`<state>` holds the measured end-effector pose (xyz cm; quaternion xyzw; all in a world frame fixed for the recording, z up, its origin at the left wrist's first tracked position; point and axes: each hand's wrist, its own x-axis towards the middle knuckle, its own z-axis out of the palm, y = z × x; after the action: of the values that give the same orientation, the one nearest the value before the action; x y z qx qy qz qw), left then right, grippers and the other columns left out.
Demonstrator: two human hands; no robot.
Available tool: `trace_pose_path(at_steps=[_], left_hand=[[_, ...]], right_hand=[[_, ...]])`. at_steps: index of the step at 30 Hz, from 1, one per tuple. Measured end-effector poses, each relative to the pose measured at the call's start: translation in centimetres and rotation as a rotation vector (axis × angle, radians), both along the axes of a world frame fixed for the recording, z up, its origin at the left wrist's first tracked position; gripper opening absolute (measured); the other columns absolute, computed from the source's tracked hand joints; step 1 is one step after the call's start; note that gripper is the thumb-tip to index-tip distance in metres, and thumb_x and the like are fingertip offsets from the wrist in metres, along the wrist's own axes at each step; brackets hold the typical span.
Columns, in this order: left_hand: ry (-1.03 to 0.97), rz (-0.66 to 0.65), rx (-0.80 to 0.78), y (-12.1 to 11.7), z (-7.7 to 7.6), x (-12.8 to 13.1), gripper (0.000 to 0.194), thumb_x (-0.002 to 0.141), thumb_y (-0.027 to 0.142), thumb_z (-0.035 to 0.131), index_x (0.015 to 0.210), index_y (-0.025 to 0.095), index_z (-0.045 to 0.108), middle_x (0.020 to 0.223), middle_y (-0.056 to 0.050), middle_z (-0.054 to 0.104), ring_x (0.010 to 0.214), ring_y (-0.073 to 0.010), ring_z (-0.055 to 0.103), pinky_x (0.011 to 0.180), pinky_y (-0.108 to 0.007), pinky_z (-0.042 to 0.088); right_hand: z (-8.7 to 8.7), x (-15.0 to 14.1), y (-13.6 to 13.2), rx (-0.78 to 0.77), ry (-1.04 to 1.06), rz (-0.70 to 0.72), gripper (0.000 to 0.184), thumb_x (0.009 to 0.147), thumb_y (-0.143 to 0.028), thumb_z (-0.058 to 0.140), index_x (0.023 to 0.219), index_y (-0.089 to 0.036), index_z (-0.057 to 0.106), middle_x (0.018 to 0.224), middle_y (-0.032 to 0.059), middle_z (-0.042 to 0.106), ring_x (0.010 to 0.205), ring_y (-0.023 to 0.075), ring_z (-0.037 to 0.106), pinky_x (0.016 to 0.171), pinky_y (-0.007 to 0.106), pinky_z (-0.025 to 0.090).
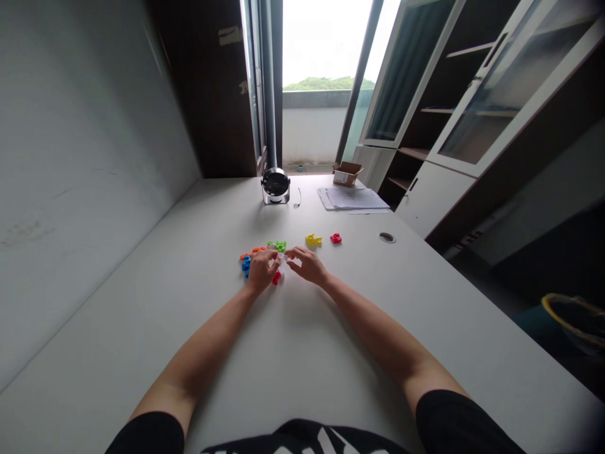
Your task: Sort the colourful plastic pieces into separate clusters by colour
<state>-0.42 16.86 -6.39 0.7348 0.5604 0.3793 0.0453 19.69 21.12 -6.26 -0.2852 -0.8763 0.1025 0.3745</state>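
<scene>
My left hand (262, 270) and my right hand (308, 265) meet over the white desk (302, 353), their fingertips pinching a small white plastic building piece (282, 258) between them. Just left of my left hand lie orange plastic pieces (250, 253) and blue plastic pieces (246, 265). A green plastic piece (277, 246) sits beyond my fingers, and a red plastic piece (276, 277) lies just below them. Farther right are a yellow plastic piece (313, 240) and another red plastic piece (335, 238).
A round metal desk fan (275, 186) stands at the far edge, with a thin wire (297, 198) beside it. Papers (352, 198) and an open cardboard box (347, 174) lie far right. A cable grommet (387, 238) is set in the desk. A wall runs along the left side, and cabinets stand right.
</scene>
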Motion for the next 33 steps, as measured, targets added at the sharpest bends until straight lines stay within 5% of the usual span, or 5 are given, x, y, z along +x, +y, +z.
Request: trace_pose_path(at_steps=[10, 16, 25, 33], left_hand=[[-0.087, -0.057, -0.012, 0.15, -0.26, -0.02, 0.024, 0.093, 0.024, 0.053, 0.113, 0.022, 0.066, 0.101, -0.005, 0.072, 0.096, -0.0216, 0.066, 0.095, -0.038, 0.048], [-0.114, -0.119, -0.027, 0.07, -0.37, 0.23, 0.034, 0.086, 0.016, 0.059, 0.119, 0.024, 0.063, 0.103, -0.003, 0.071, 0.087, -0.0192, 0.066, 0.091, -0.036, 0.052], [-0.06, -0.137, -0.044, 0.22, -0.63, -0.02, 0.037, 0.083, 0.016, 0.064, 0.119, 0.024, 0.064, 0.113, -0.005, 0.068, 0.09, -0.0204, 0.066, 0.088, -0.035, 0.053], [-0.075, -0.148, -0.035, 0.09, -0.41, 0.14, 0.025, 0.088, 0.022, 0.062, 0.113, 0.022, 0.065, 0.102, -0.004, 0.069, 0.085, -0.0188, 0.066, 0.083, -0.033, 0.053]], right_hand=[[-0.43, -0.27, 0.14, -0.003, 0.02, 0.024, 0.019, 0.097, -0.022, 0.053, 0.111, -0.022, 0.066, 0.103, 0.0074, 0.072, 0.092, 0.0194, 0.066, 0.083, 0.031, 0.051], [-0.84, 0.0, 0.52, -0.186, 0.146, -0.049, 0.017, 0.096, -0.031, 0.058, 0.107, -0.022, 0.067, 0.094, 0.0046, 0.073, 0.079, 0.0173, 0.067, 0.075, 0.029, 0.051], [-0.82, -0.51, 0.48, -0.524, 0.283, 0.054, 0.024, 0.094, -0.043, 0.059, 0.097, -0.02, 0.066, 0.075, 0.0015, 0.071, 0.068, 0.0151, 0.066, 0.067, 0.026, 0.049], [-0.6, -0.5, 0.51, -0.578, 0.226, 0.024, 0.034, 0.092, -0.05, 0.058, 0.084, -0.019, 0.067, 0.072, 0.0019, 0.072, 0.062, 0.0136, 0.061, 0.06, 0.023, 0.044]])
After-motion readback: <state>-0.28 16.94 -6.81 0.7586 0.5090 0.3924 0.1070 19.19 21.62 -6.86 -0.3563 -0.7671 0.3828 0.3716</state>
